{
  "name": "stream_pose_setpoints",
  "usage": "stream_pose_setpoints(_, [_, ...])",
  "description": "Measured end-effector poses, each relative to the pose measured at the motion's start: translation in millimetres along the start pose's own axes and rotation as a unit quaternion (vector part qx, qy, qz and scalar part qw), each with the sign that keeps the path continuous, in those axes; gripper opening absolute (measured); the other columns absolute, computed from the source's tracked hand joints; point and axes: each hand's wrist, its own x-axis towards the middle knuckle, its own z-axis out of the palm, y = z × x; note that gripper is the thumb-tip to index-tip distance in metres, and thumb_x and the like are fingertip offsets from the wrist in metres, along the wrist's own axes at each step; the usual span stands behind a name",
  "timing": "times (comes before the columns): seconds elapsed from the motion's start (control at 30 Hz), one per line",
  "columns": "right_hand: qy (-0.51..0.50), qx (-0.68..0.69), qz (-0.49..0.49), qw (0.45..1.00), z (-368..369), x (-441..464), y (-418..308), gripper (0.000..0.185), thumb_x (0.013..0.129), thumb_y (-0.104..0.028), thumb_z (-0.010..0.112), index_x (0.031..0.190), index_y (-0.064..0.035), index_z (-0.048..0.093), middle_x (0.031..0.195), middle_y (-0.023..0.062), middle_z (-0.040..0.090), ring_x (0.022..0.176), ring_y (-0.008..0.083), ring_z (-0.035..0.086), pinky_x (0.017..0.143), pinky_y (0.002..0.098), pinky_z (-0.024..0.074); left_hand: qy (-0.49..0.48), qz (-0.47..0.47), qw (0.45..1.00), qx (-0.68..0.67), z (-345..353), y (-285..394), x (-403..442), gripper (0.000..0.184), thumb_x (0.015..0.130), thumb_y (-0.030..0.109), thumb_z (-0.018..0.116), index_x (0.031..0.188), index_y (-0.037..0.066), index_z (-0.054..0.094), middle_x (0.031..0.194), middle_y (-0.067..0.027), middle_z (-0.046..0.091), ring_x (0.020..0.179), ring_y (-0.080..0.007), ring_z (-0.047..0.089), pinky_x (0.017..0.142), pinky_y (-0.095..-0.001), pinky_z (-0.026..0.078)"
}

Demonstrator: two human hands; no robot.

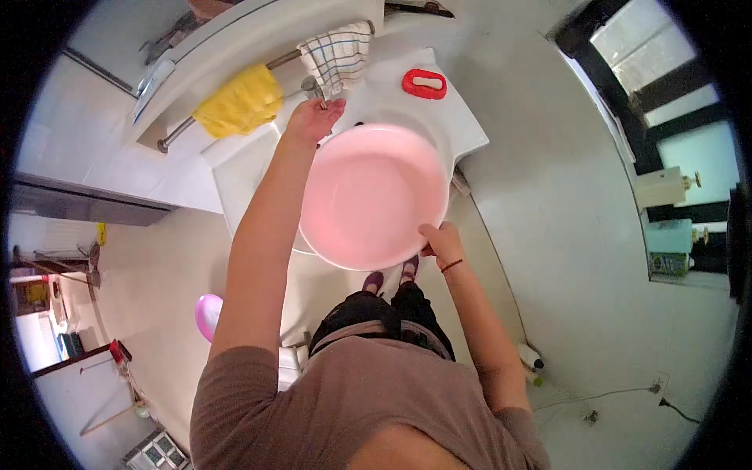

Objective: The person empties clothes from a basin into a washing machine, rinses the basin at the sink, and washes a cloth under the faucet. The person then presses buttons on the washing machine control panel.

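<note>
A large round pink basin rests tilted over the white sink. My right hand grips its near right rim, thumb on the inside. Beyond the basin's far left edge, my left hand is at the metal faucet, its fingers bent; whether it holds the faucet is hard to make out. No water can be made out in the basin.
A yellow cloth and a checked towel hang on a rail above the sink. A red soap dish sits on the counter at the back right. On the floor at the left stands a pink-purple basin.
</note>
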Motion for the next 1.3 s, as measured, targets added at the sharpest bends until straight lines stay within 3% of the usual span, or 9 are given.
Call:
stream_pose_setpoints(0.17, [-0.065, -0.037, 0.001, 0.997, 6.6, 49.0, -3.2, 0.027, 0.068, -0.015, 0.057, 0.076, 0.0113, 0.055, 0.060, 0.0124, 0.055, 0.046, 0.0194, 0.054, 0.039, 0.0282, 0.0453, -0.033, -0.022, 0.998, 0.038, 20.0, 13.8, -2.3, 0.030, 0.082, 0.007, 0.032, 0.105, -0.013, 0.032, 0.108, -0.0290, 0.040, 0.097, -0.0368, 0.046, 0.079, -0.0435, 0.043])
stream_pose_setpoints(0.27, [-0.095, -0.029, 0.033, 0.995, 13.3, 67.8, -15.1, 0.023, 0.068, -0.017, 0.059, 0.076, 0.0036, 0.056, 0.060, 0.0068, 0.055, 0.044, 0.0151, 0.051, 0.037, 0.0271, 0.0445, 0.055, 0.022, 0.998, -0.001, 53.4, 15.6, -30.7, 0.029, 0.080, 0.006, 0.035, 0.101, -0.014, 0.037, 0.106, -0.0290, 0.043, 0.098, -0.0377, 0.047, 0.081, -0.0451, 0.042])
stream_pose_setpoints(0.37, [-0.126, -0.045, 0.039, 0.990, 11.9, 78.6, -30.9, 0.023, 0.069, -0.017, 0.059, 0.077, 0.0043, 0.056, 0.061, 0.0084, 0.056, 0.043, 0.0155, 0.052, 0.036, 0.0265, 0.0445, -0.029, 0.029, 0.990, 0.134, 22.9, 6.4, -27.0, 0.023, 0.081, 0.008, 0.041, 0.093, -0.010, 0.049, 0.089, -0.0213, 0.055, 0.092, -0.0327, 0.054, 0.081, -0.0389, 0.045])
stream_pose_setpoints(0.47, [-0.169, -0.047, 0.015, 0.984, 6.2, 92.3, -34.0, 0.024, 0.070, -0.017, 0.058, 0.080, 0.0051, 0.056, 0.063, 0.0098, 0.057, 0.044, 0.0154, 0.053, 0.036, 0.0257, 0.0446, 0.093, -0.012, 0.984, 0.153, 7.8, -27.7, -54.7, 0.021, 0.082, 0.009, 0.042, 0.090, -0.007, 0.051, 0.087, -0.0181, 0.057, 0.090, -0.0283, 0.055, 0.079, -0.0355, 0.047])
stream_pose_setpoints(0.67, [-0.174, -0.061, 0.014, 0.983, -2.8, 117.8, -25.4, 0.026, 0.072, -0.017, 0.056, 0.084, 0.0053, 0.056, 0.065, 0.0094, 0.058, 0.044, 0.0148, 0.054, 0.036, 0.0247, 0.0445, 0.247, -0.070, 0.957, -0.137, -76.8, -80.2, -31.1, 0.023, 0.086, 0.015, 0.035, 0.078, 0.000, 0.050, 0.072, -0.0112, 0.053, 0.066, -0.0232, 0.055, 0.064, -0.0347, 0.050])
stream_pose_setpoints(0.87, [-0.166, -0.075, 0.062, 0.981, 1.6, 119.3, -31.4, 0.026, 0.072, -0.017, 0.056, 0.086, 0.0054, 0.054, 0.065, 0.0081, 0.057, 0.043, 0.0140, 0.052, 0.035, 0.0237, 0.0435, 0.259, 0.062, 0.925, -0.272, -56.8, -89.0, 12.4, 0.022, 0.083, 0.017, 0.041, 0.064, 0.007, 0.046, 0.055, -0.0054, 0.047, 0.050, -0.0187, 0.049, 0.045, -0.0288, 0.044])
stream_pose_setpoints(1.03, [-0.145, -0.098, 0.063, 0.982, 9.6, 110.8, -40.5, 0.026, 0.071, -0.016, 0.056, 0.086, 0.0051, 0.054, 0.065, 0.0076, 0.057, 0.043, 0.0140, 0.052, 0.035, 0.0237, 0.0426, 0.089, -0.043, 0.982, -0.163, -89.4, -83.1, 52.7, 0.025, 0.080, 0.026, 0.050, 0.057, 0.018, 0.043, 0.044, 0.0028, 0.036, 0.037, -0.0092, 0.034, 0.033, -0.0234, 0.027])
stream_pose_setpoints(1.17, [-0.156, -0.089, 0.044, 0.983, 16.3, 110.7, -40.6, 0.025, 0.070, -0.015, 0.058, 0.080, 0.0073, 0.055, 0.062, 0.0094, 0.056, 0.044, 0.0163, 0.052, 0.036, 0.0263, 0.0432, 0.056, 0.013, 0.997, -0.051, -88.4, -77.9, 40.4, 0.024, 0.080, 0.026, 0.050, 0.058, 0.020, 0.042, 0.044, 0.0045, 0.034, 0.037, -0.0062, 0.030, 0.033, -0.0237, 0.023])
stream_pose_setpoints(1.3, [-0.152, -0.104, 0.050, 0.982, 19.6, 125.5, -33.8, 0.025, 0.070, -0.015, 0.058, 0.081, 0.0071, 0.055, 0.062, 0.0088, 0.056, 0.044, 0.0164, 0.052, 0.037, 0.0269, 0.0435, 0.161, 0.047, 0.915, 0.367, -75.7, -70.0, 18.1, 0.017, 0.079, 0.025, 0.050, 0.068, 0.013, 0.049, 0.052, 0.0016, 0.043, 0.041, -0.0093, 0.038, 0.036, -0.0256, 0.029])
